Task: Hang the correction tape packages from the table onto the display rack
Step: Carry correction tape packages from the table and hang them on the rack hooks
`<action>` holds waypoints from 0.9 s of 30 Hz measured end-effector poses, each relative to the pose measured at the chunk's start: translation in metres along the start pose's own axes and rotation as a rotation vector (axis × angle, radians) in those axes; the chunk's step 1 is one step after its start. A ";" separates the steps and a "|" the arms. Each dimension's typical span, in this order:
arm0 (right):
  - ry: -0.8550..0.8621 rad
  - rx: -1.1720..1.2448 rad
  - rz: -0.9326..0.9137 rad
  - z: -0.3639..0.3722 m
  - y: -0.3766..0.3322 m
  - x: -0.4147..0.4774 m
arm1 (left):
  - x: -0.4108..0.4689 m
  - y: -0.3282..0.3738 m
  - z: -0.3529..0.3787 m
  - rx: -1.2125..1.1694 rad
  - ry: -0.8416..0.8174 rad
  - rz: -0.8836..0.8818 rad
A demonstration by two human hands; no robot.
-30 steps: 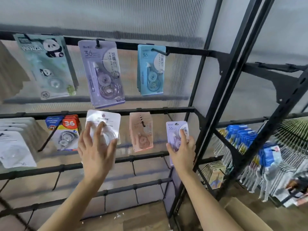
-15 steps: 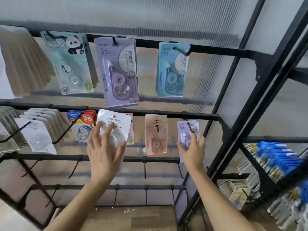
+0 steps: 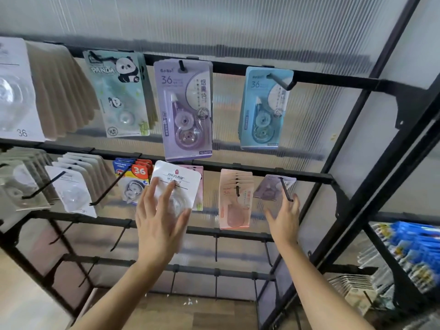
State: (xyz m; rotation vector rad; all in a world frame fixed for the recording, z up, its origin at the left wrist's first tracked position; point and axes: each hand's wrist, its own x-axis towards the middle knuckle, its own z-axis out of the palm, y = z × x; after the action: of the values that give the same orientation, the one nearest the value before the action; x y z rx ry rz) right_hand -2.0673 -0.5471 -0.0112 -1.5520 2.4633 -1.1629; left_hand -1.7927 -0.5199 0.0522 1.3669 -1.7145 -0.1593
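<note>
Left hand point(image 3: 162, 225) covers white package point(image 3: 177, 179) blister; right hand point(image 3: 284, 222) grip unclear

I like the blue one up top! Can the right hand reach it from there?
Probably yes. The right hand is open by the lower hook, and nothing hangs between it and the blue package just above. The left hand holds the white package.

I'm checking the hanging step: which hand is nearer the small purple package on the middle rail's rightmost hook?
Right. The right hand is just below the small purple package, fingers up at its lower edge; the left hand holds a white package well off to its left.
</note>
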 end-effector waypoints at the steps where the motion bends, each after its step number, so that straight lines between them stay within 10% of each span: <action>1: -0.004 0.010 -0.018 -0.002 0.000 -0.006 | 0.000 0.000 0.000 -0.003 0.002 -0.001; 15: -0.630 0.901 -0.291 -0.044 -0.116 -0.091 | -0.037 0.010 -0.009 -0.048 0.071 0.150; 27: -0.547 0.961 -0.198 -0.006 -0.177 -0.120 | -0.043 -0.074 -0.093 0.013 0.144 0.035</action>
State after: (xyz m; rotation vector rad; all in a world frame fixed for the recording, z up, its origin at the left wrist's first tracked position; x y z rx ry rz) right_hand -1.8716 -0.4916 0.0538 -1.4882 1.1367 -1.3780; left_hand -1.6760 -0.4738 0.0375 1.3253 -1.6203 -0.0290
